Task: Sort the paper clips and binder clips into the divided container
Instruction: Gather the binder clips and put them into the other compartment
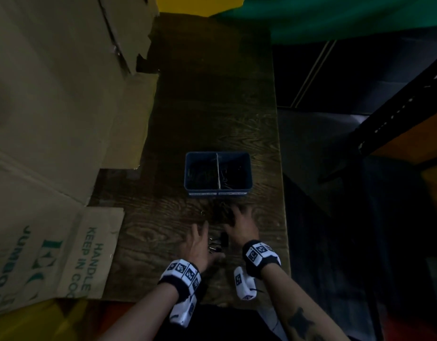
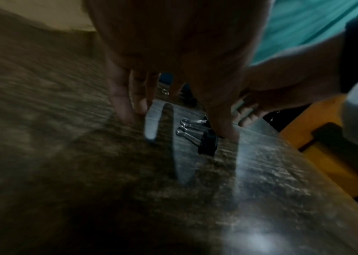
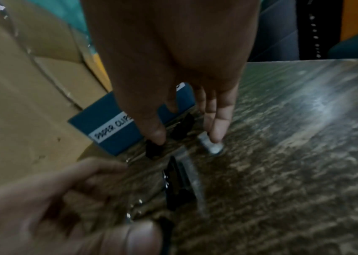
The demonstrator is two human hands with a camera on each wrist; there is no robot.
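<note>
Left hand point(image 1: 199, 244) fingers spread, grasping nothing, beside binder clips point(image 2: 197, 136); right hand point(image 1: 240, 223) released, fingertips on black clips point(image 3: 155, 149), blue divided container point(image 1: 218, 190) just beyond

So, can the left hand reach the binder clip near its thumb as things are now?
Probably yes. The left hand hovers open over the table, and the binder clip lies right beside its thumb. Nothing covers it; the right hand works farther ahead.
</note>
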